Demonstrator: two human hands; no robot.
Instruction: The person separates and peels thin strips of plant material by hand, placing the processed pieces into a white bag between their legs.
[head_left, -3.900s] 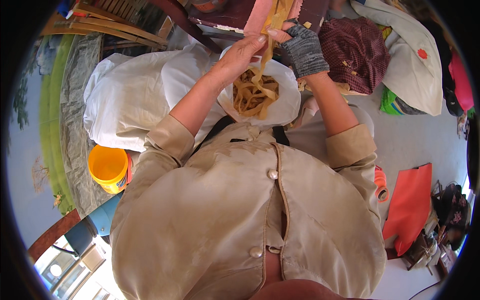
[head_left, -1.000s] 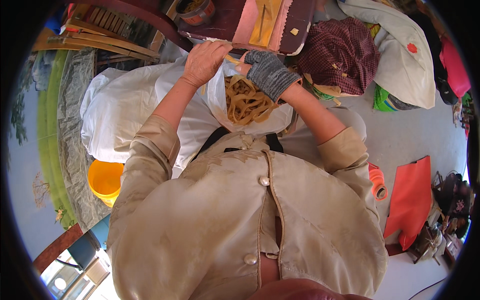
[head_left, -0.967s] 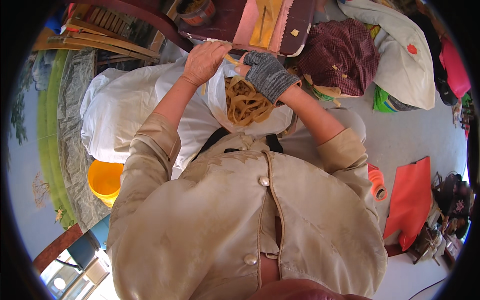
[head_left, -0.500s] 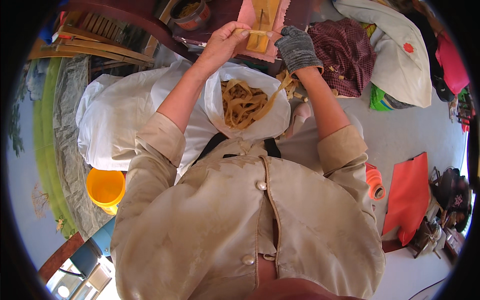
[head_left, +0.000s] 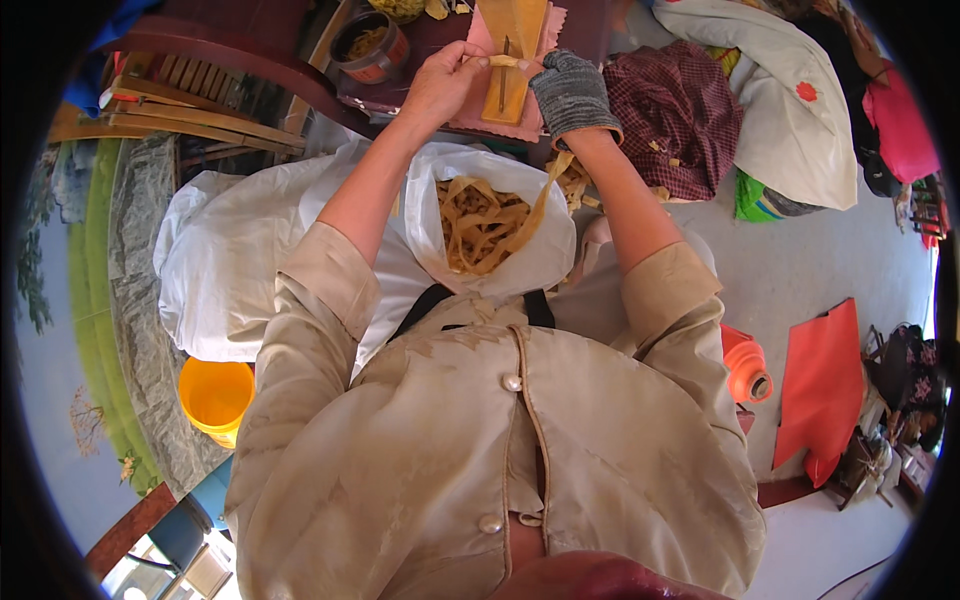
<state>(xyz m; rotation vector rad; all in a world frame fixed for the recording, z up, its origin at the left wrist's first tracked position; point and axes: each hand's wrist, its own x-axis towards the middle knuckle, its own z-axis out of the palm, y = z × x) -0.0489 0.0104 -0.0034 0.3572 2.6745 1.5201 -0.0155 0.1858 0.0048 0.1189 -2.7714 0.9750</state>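
Note:
My bare left hand (head_left: 447, 86) and my right hand (head_left: 572, 92), in a grey knitted glove, meet over a yellowish wooden block (head_left: 494, 108) with a dark narrow slot or blade along its middle. Between their fingertips a tan strip (head_left: 503, 61) is pinched, lying crosswise over that dark line. Pink cloth (head_left: 530, 122) with a zigzag edge lies under the block. Below the hands, a white plastic bag (head_left: 424, 205) stands open, with curled tan strips (head_left: 480, 225) inside. One long strip rises from the bag toward my right wrist.
A round tub (head_left: 372, 68) with tan bits sits left of the block on the dark red table (head_left: 437, 36). Checked dark red cloth (head_left: 672, 115) lies to the right. At left are slatted wood (head_left: 205, 123), a large white sack (head_left: 235, 265) and a yellow bucket (head_left: 215, 395).
Both hands and the block appear slightly farther left and higher, as the whole view has shifted a little. The pinch on the tan strip stays the same.

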